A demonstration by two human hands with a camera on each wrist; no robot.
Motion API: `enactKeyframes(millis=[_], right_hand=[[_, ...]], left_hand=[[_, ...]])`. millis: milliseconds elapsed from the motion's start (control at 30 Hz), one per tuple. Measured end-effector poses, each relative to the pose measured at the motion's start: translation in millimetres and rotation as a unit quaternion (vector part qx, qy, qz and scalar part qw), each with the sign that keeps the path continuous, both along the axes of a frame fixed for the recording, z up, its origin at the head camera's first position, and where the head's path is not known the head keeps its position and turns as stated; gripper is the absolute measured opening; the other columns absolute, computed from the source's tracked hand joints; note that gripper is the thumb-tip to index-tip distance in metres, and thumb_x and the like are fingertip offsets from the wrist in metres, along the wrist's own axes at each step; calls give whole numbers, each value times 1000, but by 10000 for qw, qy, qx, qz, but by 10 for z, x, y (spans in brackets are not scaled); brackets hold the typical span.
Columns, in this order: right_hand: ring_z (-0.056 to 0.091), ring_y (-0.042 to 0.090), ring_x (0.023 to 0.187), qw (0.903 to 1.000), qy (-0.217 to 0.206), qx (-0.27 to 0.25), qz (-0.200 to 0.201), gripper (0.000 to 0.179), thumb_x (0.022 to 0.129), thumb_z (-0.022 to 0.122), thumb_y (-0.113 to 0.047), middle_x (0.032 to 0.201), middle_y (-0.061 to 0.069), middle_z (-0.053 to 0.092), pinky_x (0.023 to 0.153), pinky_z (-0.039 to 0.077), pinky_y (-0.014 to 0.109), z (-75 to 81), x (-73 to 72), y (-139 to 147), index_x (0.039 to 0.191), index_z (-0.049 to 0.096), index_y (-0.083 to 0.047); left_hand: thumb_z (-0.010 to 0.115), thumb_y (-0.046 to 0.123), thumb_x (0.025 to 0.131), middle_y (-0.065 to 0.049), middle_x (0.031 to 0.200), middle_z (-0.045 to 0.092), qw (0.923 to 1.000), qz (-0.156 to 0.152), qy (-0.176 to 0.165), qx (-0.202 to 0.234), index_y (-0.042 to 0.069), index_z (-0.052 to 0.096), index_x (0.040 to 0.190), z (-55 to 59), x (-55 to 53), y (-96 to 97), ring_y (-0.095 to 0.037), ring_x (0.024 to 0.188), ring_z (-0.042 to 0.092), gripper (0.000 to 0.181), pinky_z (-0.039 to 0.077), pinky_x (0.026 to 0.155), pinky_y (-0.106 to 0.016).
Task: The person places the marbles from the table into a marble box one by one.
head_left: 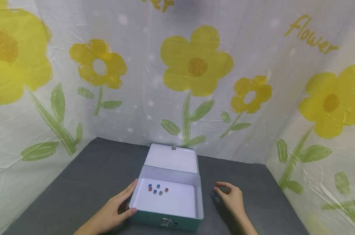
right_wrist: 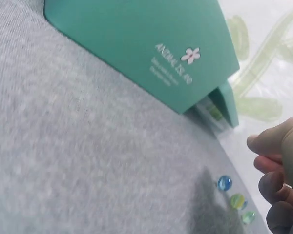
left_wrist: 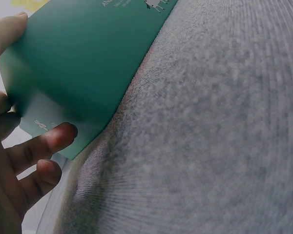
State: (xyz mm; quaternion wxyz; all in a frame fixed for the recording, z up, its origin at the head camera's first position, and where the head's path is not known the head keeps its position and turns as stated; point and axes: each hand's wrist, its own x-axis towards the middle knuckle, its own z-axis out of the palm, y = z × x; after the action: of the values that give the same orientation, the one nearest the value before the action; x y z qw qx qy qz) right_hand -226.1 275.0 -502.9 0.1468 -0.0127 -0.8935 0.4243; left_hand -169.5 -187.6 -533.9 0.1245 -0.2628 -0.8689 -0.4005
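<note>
A green tin box (head_left: 165, 218) with a white inside stands on the dark cloth, its lid (head_left: 172, 159) tilted back. Several small blue, red and grey marbles (head_left: 155, 192) lie on its floor toward the left. My left hand (head_left: 113, 209) rests on the box's left side, thumb at the near rim and fingers spread along the wall. Right of the box, my right hand (head_left: 231, 199) hovers with fingers loosely bent and nothing visible between them. Below its fingertips, a blue marble (right_wrist: 224, 183), a yellow-green marble (right_wrist: 238, 201) and a pale green marble (right_wrist: 248, 217) lie on the cloth.
Grey ribbed cloth (head_left: 107, 169) covers the table. A white curtain (head_left: 142, 114) printed with yellow flowers hangs behind the table and along both sides. The raised lid stands close to the curtain at the back.
</note>
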Motion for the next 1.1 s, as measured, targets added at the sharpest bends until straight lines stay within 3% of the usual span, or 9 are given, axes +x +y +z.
enactKeyframes(millis=[100,200,433,800,1100], right_hand=[[31,1,38,10000,-62,65,29,23,89,86,-13,73,4,75,40,28,18,-45,25,30,111,81,-5],[34,1,39,9998,-173,75,9,23,88,87,-12,102,10,82,41,31,18,-94,38,46,109,82,-6],[34,2,40,9997,-222,84,-29,19,86,86,-6,100,8,81,43,33,19,-164,24,65,105,83,-7],[41,2,36,9987,33,218,-452,20,86,86,-4,89,8,81,39,34,19,-193,55,145,106,83,-6],[55,6,45,9950,310,638,-706,17,86,83,1,103,18,81,47,43,21,-254,32,214,102,82,-3]], left_hand=[[81,27,95,-16,169,38,10000,8,12,-19,20,33,168,-7,4,3,-21,152,36,88,38,114,-20],[81,28,95,-15,169,39,10000,18,-1,-24,20,33,168,-12,3,0,-15,151,34,87,40,114,-22],[81,27,95,-16,168,39,10000,11,25,9,21,33,168,-19,-1,-6,-2,149,29,87,37,114,-19],[81,29,95,-14,169,39,10000,55,-23,-56,21,33,168,-18,4,-4,-7,150,31,87,40,114,-24],[80,28,96,-14,169,38,10000,-9,-13,18,21,33,168,-17,-13,-7,-3,150,30,87,37,114,-20]])
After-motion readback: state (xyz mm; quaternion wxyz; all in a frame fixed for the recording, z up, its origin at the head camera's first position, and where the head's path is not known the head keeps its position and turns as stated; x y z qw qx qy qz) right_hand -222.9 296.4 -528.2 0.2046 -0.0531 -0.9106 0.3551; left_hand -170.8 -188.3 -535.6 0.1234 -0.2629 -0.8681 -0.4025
